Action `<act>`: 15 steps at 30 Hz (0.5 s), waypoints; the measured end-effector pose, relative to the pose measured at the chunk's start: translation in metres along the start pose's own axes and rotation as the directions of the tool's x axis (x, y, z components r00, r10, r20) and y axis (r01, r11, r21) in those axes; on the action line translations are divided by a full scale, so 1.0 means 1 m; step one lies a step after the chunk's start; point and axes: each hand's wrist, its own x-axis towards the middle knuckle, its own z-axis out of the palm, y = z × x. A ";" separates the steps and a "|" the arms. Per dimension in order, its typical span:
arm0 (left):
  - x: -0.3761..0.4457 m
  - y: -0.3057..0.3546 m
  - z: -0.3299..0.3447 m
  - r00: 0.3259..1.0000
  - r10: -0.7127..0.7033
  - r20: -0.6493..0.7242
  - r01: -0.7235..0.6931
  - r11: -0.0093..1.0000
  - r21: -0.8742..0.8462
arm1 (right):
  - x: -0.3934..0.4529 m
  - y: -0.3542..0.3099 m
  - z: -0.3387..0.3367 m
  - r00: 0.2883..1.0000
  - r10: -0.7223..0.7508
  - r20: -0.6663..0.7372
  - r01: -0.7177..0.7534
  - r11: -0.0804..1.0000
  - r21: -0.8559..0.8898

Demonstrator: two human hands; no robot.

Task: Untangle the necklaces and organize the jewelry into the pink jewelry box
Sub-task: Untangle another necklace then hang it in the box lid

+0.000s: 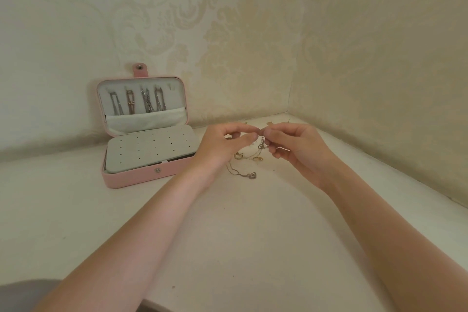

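— What do we see of the pink jewelry box (131, 180)?
— We see a smooth, matt, leather-like skin with a small shiny metal snap (157, 170). Its lining looks like soft pale cloth, with thin metal chains (138, 100) glinting in the lid.
— And the rest?
— We see tangled necklaces (249, 157) of fine gold and silver metal, a smooth white matt tabletop (228, 235), and embossed patterned wallpaper (228, 33).
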 end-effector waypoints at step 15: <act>0.001 -0.001 0.000 0.981 -0.191 0.034 0.194 0.970 -0.146 | -0.001 -0.001 0.001 0.999 0.049 -0.021 -0.049 0.999 -0.020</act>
